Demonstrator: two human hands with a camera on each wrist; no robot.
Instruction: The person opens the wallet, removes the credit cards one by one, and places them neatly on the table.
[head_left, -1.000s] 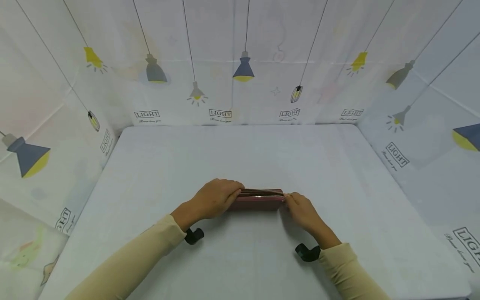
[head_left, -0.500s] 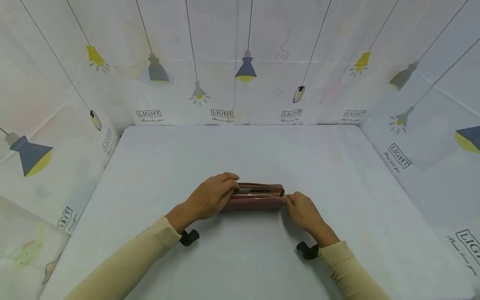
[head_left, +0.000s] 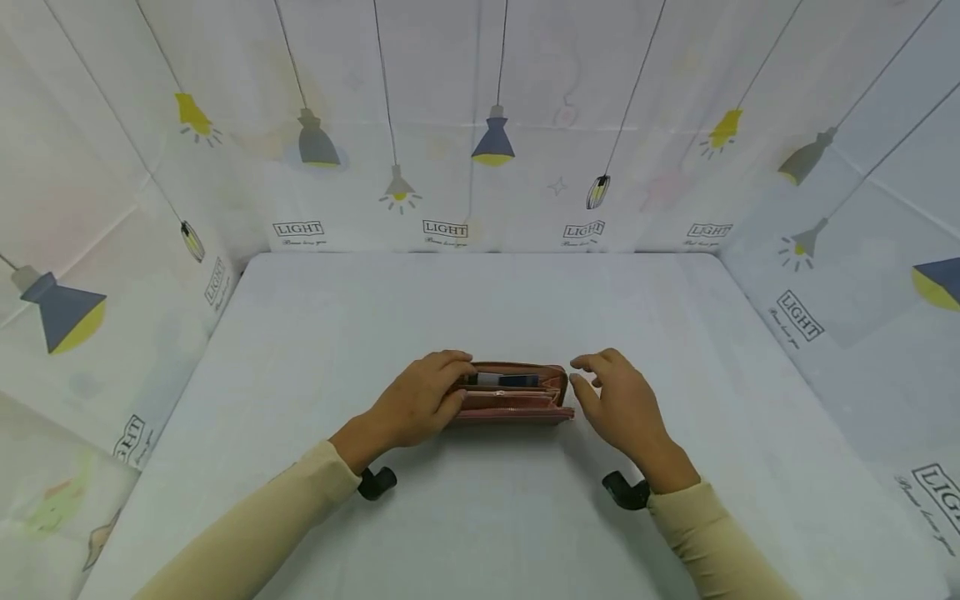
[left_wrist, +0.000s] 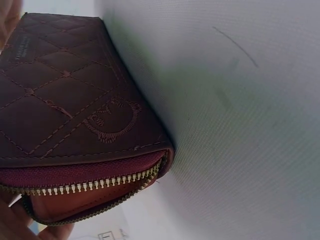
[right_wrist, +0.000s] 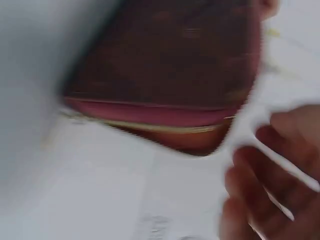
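Backdrop: white sheeting (head_left: 480, 125) printed with hanging lamps and the word LIGHT walls off the 9, 12 and 3 o'clock sides
Table: white cloth-covered table (head_left: 480, 308) fills the middle of the head view, sheeting meeting it on three sides
Sleeves: cream sleeves (head_left: 255, 533) enter from 7 and 5 o'clock, each with a black wrist mount
Wallet: reddish-brown zip wallet (head_left: 510, 392) lies near the table's centre, between the two hands, mouth gaping upward
Left hand: left hand (head_left: 420, 400) grips the wallet's 9 o'clock end, fingers curled over its top edge
Right hand: right hand (head_left: 622, 400) hovers just beside the 3 o'clock end, fingers spread and relaxed, apparently clear of the wallet
Head view only: a dark card or slip (head_left: 506, 380) shows inside the open mouth
Left wrist view only: quilted stitching and an embroidered round motif (left_wrist: 111, 120) on the wallet's face, gold zip teeth (left_wrist: 100, 184) parted over an orange lining
Right wrist view only: blurred; the wallet's end (right_wrist: 170, 75) at 12 o'clock, fingertips (right_wrist: 265, 190) loose at 4 o'clock
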